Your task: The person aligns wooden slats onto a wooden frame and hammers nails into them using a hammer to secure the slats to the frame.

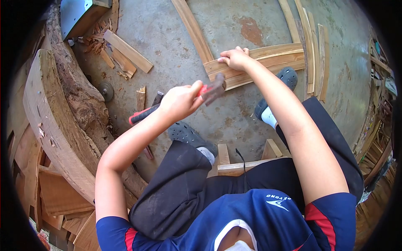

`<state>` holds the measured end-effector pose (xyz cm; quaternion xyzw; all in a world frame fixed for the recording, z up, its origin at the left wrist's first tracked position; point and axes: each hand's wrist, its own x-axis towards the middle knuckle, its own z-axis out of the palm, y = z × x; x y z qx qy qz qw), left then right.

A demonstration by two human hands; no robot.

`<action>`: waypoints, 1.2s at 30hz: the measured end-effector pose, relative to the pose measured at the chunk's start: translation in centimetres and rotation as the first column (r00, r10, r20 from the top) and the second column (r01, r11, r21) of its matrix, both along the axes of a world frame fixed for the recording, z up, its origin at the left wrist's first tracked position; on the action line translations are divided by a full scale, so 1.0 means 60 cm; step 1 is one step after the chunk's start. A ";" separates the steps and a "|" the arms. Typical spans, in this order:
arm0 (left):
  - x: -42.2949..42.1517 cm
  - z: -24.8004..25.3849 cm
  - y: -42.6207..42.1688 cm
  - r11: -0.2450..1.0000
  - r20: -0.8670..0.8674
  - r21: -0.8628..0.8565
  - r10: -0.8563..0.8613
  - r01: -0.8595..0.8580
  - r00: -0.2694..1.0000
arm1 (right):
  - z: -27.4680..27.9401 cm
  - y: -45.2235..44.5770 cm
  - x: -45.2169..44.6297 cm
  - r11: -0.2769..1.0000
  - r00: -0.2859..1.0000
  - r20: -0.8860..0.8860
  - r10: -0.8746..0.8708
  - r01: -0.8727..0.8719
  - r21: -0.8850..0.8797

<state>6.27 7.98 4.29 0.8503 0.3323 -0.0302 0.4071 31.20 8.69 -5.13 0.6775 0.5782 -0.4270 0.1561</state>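
My left hand (180, 102) is closed round a hammer (214, 90), whose head is blurred beside the near left corner of a wooden frame. A black and red handle (144, 114) shows behind that hand. My right hand (235, 58) is over the frame's wide crosspiece (268, 62), fingers bent and pinched together near its left end; whatever lies between the fingertips is too small to make out. A long side strip (194, 31) meets the crosspiece at this corner and runs away from me.
Loose strips (322, 62) lie to the right. Offcuts (130, 50) and splinters are at the upper left, near a metal box (81, 16). Thick timber slabs (58, 125) fill the left side. My shoes (188, 136) flank the work, one touching the crosspiece's near side.
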 end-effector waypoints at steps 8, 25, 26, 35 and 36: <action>0.010 -0.019 0.027 0.999 -0.064 0.002 0.034 -0.034 0.997 | -0.005 -0.006 0.005 0.997 0.999 -0.012 0.035 -0.034 0.067; 0.009 0.039 0.028 0.993 0.152 0.098 -0.079 0.065 0.985 | -0.011 -0.015 0.009 0.988 0.998 -0.021 0.066 -0.063 0.141; 0.008 0.030 0.027 0.994 0.154 0.096 -0.074 0.060 0.985 | -0.011 -0.015 0.010 0.988 0.998 -0.017 0.067 -0.064 0.142; 0.010 0.035 0.022 0.992 0.072 0.111 -0.071 0.063 0.995 | -0.008 -0.014 0.009 0.988 0.997 -0.010 0.080 -0.078 0.133; 0.010 0.037 0.020 0.989 0.124 0.108 -0.117 0.104 0.985 | -0.009 -0.015 0.009 0.988 0.997 -0.010 0.082 -0.080 0.130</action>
